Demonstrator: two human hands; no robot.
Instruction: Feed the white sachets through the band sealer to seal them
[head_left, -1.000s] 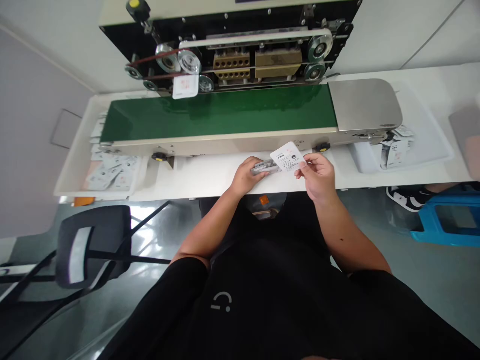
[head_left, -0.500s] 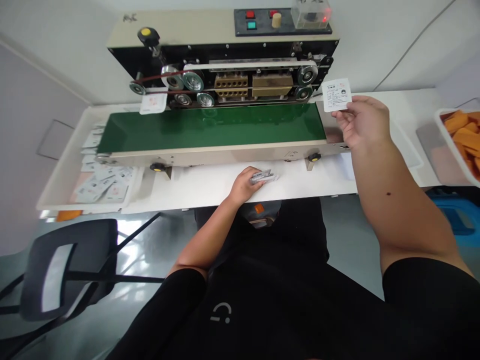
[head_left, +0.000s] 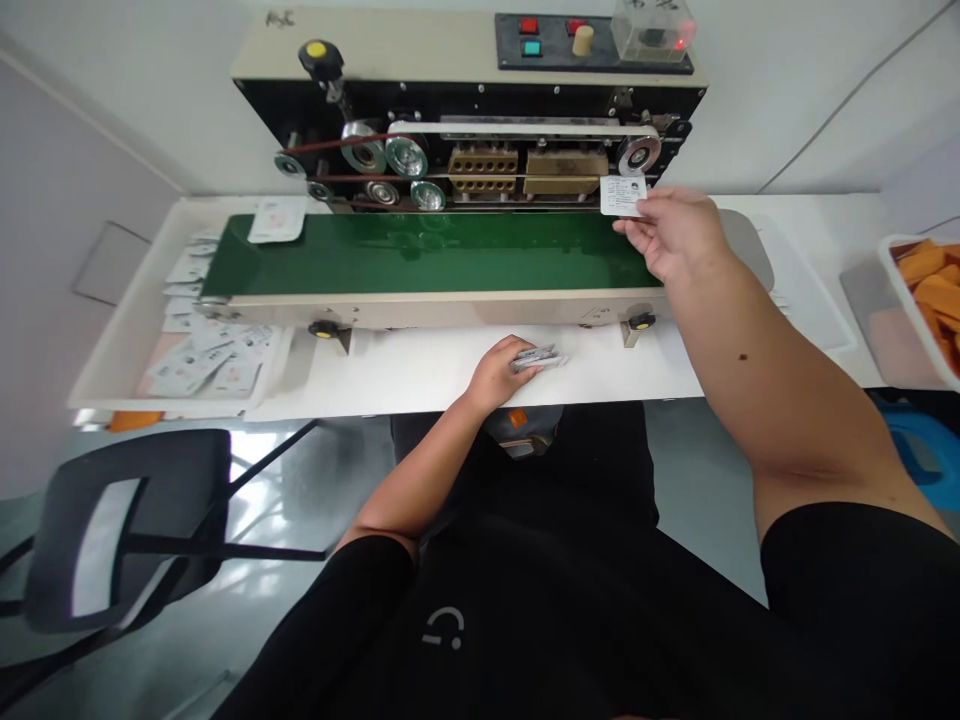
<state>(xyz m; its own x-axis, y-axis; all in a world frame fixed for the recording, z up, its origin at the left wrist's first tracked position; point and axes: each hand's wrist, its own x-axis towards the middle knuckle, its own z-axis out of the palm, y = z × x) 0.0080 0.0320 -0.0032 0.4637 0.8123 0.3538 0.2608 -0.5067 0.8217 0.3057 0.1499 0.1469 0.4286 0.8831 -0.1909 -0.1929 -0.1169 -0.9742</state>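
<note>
At a white table (head_left: 420, 385), a person stands before a band sealer (head_left: 465, 130) with a green conveyor belt (head_left: 427, 255) running along its front. The person's right hand (head_left: 671, 232) reaches across the belt, its fingers (head_left: 637, 222) pinching a white printed sachet (head_left: 622, 196) by one edge. That sachet is held just above the belt's far edge, close to the sealer's black face and below its right-hand pulley (head_left: 638, 155). The left hand (head_left: 499, 375) sits low on the table, nearer the person's body, with its fingers (head_left: 521, 357) curled and clenched around a small stack of sachets (head_left: 538, 358) whose ends poke out past the fingertips. Over at the belt's left end, another sachet (head_left: 276, 219) lies just beyond the far edge, near the sealer's small rollers. Further left, a shallow white tray (head_left: 120, 330) holds a loose spread of sachets (head_left: 210, 360). Off to the right, a white bin (head_left: 896, 300) is filled with orange pieces (head_left: 926, 285), and a black chair (head_left: 127, 530) stands on the floor at left.
</note>
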